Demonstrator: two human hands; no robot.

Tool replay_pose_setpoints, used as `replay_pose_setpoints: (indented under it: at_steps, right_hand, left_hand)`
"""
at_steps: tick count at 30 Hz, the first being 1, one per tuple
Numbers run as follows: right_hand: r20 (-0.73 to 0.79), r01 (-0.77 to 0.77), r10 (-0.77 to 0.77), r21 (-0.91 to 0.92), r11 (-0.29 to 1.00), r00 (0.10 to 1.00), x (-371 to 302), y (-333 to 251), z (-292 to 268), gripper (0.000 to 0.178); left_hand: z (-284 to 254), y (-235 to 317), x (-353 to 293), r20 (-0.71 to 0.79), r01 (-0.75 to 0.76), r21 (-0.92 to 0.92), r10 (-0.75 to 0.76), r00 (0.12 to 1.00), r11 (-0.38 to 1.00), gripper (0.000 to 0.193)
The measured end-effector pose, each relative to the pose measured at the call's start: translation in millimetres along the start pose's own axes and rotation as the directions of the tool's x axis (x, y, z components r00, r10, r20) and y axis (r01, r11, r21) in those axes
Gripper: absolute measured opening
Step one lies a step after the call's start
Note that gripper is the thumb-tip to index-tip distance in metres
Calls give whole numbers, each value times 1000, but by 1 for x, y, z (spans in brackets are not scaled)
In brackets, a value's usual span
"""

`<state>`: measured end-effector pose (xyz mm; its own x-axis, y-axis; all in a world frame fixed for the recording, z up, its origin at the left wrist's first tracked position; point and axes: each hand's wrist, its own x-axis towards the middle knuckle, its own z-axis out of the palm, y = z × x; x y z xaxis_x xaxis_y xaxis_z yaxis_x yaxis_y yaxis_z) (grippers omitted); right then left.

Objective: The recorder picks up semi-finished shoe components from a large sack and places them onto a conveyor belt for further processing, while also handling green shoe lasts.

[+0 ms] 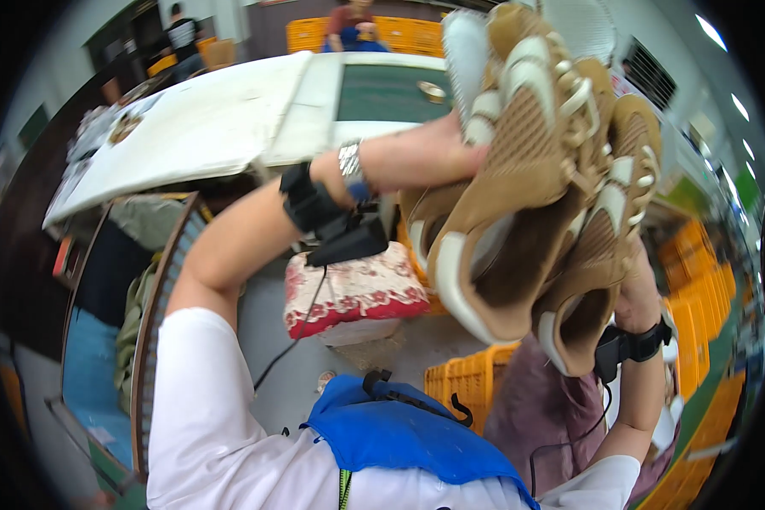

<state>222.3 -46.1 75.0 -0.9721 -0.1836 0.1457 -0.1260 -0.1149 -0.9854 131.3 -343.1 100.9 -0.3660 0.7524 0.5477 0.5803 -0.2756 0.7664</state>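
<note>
Two hands are in view, with a cluster of brown-and-white shoes (527,183) raised between them, right of centre and above the near side of the table (204,110). At least three shoes can be distinguished; the full number cannot be counted because they overlap. There is one stool (353,293) with a red-and-white floral cover, one blue apron (416,433), one cart (168,314) on the left, and two black wrist straps, one per forearm. Two people are on the far side: one on the left (184,38), one near the middle (350,30). Orange crates (688,255) are stacked on the right; their count is unclear.

A small item (431,91) on the table's green panel is blurred. The far shoes are partly covered by the near ones.

The left hand (429,155) is closed on the shoes from their left side; its fingertips are hidden. The right hand (639,285) touches the right-hand shoe; its fingers are behind it, so how far it is open cannot be told.
</note>
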Motion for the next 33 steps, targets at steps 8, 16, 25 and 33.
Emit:
replay_pose_setpoints:
  at_steps: [8, 16, 25, 33]
  right_hand:
    - [368, -133, 176, -140, 981, 913, 120, 75, 180, 54]
    - [661, -361, 241, 49, 931, 711, 209, 162, 341, 60]
    - [832, -394, 297, -104, 913, 469, 278, 177, 445, 48]
    - [885, -433, 283, -106, 895, 369, 393, 204, 449, 44]
  left_hand:
    - [-69, 14, -192, -378, 312, 288, -192, 906, 905, 44]
    - [-150, 34, -348, -621, 630, 89, -451, 641, 772, 48]
    - [-176, 60, -411, -794, 738, -16, -458, 401, 674, 48]
    - [-252, 10, -392, -808, 504, -312, -505, 305, 805, 47]
